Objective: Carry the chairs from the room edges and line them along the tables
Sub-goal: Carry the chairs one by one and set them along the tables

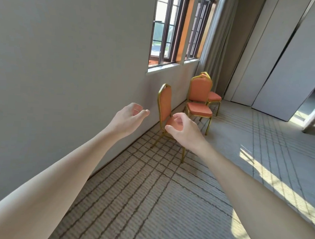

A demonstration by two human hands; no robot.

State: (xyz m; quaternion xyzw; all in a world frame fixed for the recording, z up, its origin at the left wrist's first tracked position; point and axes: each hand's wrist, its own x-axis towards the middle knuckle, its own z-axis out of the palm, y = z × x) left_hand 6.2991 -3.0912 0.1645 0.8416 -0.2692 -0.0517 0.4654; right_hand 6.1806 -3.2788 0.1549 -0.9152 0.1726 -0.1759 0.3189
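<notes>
Three orange padded chairs with gold metal frames stand along the wall under the windows. The nearest chair (164, 105) is seen side-on, its seat partly hidden behind my right hand. A second chair (198, 96) stands behind it and a third chair (213, 96) is farther back, mostly covered by the second. Both my arms stretch forward. My left hand (129, 117) hangs in the air left of the nearest chair's back, fingers loosely curled, holding nothing. In front of that chair's seat my right hand (184, 130) hovers, fingers loosely curled and empty. Neither hand touches a chair.
A plain grey wall (64, 67) runs along the left with dark-framed windows (169, 27) above the chairs. A grey curtain (218, 40) hangs in the far corner. Light wall panels (278, 62) fill the right. Patterned carpet (166, 203) spreads between me and the chairs, with a sunlit patch at right.
</notes>
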